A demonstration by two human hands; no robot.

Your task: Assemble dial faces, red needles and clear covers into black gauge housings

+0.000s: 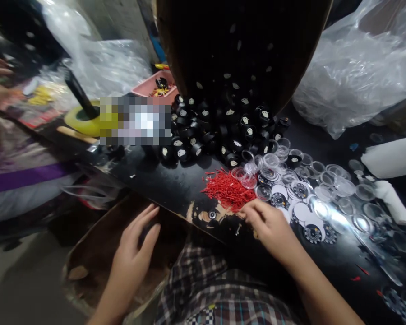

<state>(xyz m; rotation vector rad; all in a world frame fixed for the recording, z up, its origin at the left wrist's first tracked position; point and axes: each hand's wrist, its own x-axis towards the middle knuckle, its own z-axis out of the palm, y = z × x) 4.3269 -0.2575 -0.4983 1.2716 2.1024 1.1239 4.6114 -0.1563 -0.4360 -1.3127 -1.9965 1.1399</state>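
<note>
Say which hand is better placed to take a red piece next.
Probably the right hand: it is at the near edge of the red pile, while the left hand is farther away.

Left of the red pile (229, 190), the worktop (165, 185) offers passage; black cases (223, 131) block its far side, clear rings (270, 161) its right.

Table (165, 185) gleaming smooth; worn patches (190, 212) looking rough, woodlike. Red sticks (228, 189) looking matt. Clear rings (271, 160) shining, glossy plastic. Crinkled plastic bag (345, 85) glistening. White discs (301, 211) looking papery.
</note>
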